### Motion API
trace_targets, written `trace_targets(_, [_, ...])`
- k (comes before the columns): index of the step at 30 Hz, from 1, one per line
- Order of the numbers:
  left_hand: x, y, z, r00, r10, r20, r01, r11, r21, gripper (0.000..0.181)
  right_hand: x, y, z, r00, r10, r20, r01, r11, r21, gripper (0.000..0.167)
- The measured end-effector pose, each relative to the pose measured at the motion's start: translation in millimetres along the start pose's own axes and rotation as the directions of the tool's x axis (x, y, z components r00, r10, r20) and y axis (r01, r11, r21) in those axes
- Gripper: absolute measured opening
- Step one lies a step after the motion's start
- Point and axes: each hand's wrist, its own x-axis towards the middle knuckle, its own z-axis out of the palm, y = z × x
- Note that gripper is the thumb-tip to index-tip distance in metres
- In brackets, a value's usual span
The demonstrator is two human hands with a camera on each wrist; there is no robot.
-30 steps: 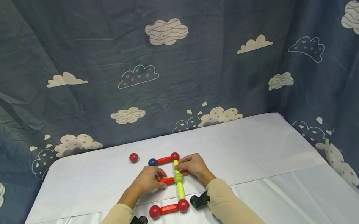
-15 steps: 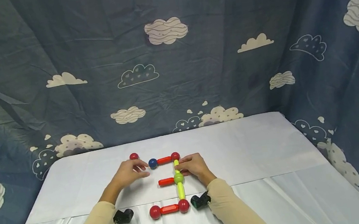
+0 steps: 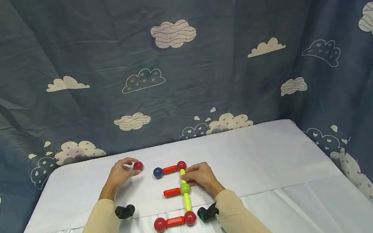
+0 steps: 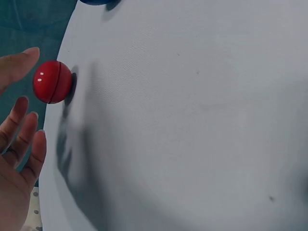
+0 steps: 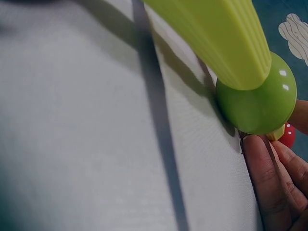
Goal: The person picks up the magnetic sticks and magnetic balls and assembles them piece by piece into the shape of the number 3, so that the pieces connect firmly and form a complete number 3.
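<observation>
My left hand [image 3: 119, 175] reaches beside a loose red ball [image 3: 138, 166] at the table's back left. In the left wrist view the thumb and fingers are spread around the near side of the red ball [image 4: 53, 82], not closed on it. My right hand [image 3: 202, 176] pinches the upper yellow rod [image 3: 183, 176] of a ball-and-rod shape lying on the table. This rod joins a red ball [image 3: 181, 165] to a green ball [image 3: 185, 188]. A red rod [image 3: 172, 192] sticks out left from the green ball, its outer end bare. In the right wrist view, the green ball [image 5: 257, 96] partly hides the fingers.
The shape's top arm is a red rod [image 3: 170, 169] ending in a blue ball [image 3: 158, 172]. Its bottom arm is a red rod [image 3: 175, 221] between two red balls. A white cloth [image 3: 250, 163] covers the table; a dark cloud-print curtain [image 3: 201, 70] hangs behind.
My left hand has left the middle red rod and moved left and back to the loose red ball. The right hand keeps its place on the yellow rod.
</observation>
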Motion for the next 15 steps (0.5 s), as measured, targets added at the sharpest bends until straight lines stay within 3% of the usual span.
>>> trace_targets(7, [12.5, -3.2, 7.8, 1.000, -0.023, 0.005, 0.023, 0.999, -0.040, 0.055, 0.1, -1, 0, 1.000, -0.012, -0.006, 0.012, 1.000, 0.018, 0.030])
trace_targets(15, [14.8, -8.1, 15.9, 0.998, -0.047, -0.033, 0.046, 0.999, -0.010, 0.047, -1.5, 0, 1, 1.000, -0.020, 0.008, 0.020, 0.999, 0.034, 0.031])
